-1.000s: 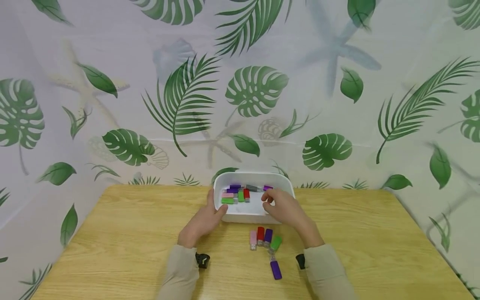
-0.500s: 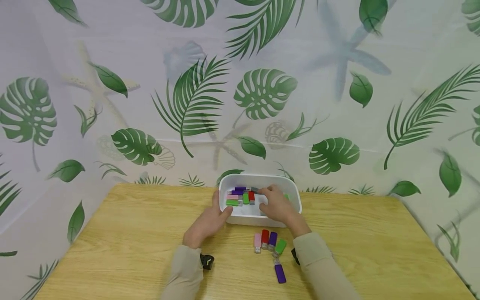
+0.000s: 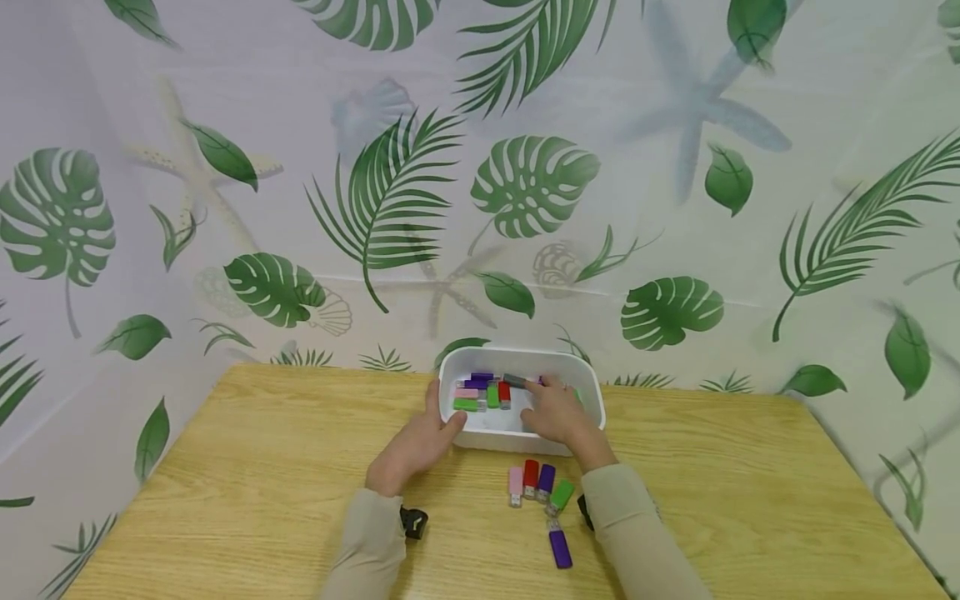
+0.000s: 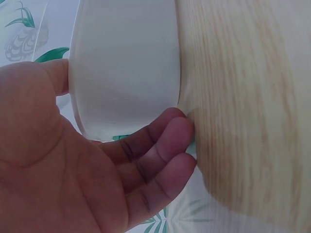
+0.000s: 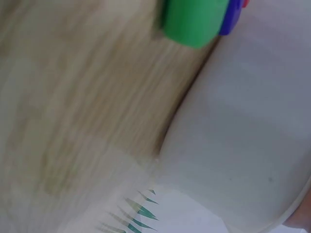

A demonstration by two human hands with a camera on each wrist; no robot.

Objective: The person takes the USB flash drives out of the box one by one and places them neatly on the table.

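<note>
A white bin (image 3: 495,440) holds several USB sticks: purple, pink, green, a red one (image 3: 504,395) and a grey one (image 3: 514,381). At its left end my left hand (image 3: 414,446) grips the rim and wall; the left wrist view shows that hand (image 4: 92,160) with the thumb at the rim and curled fingers by the outer wall (image 4: 126,68). My right hand (image 3: 561,414) reaches inside on the right, index finger extended by the grey stick's end, thumb apart. Its palm side is hidden, and no stick shows between finger and thumb. A green stick (image 3: 577,393) partly shows beside it.
On the wooden table (image 3: 300,467) in front of the bin lie several sticks: pink (image 3: 515,485), red (image 3: 531,477), purple (image 3: 546,482), green (image 3: 561,495) and another purple (image 3: 559,548). A leaf-patterned cloth (image 3: 420,200) hangs behind the table.
My right hand has lowered its index finger to the grey stick, then shifted slightly right, uncovering more of it. A green stick has come into view at the bin's right. My left hand keeps its grip.
</note>
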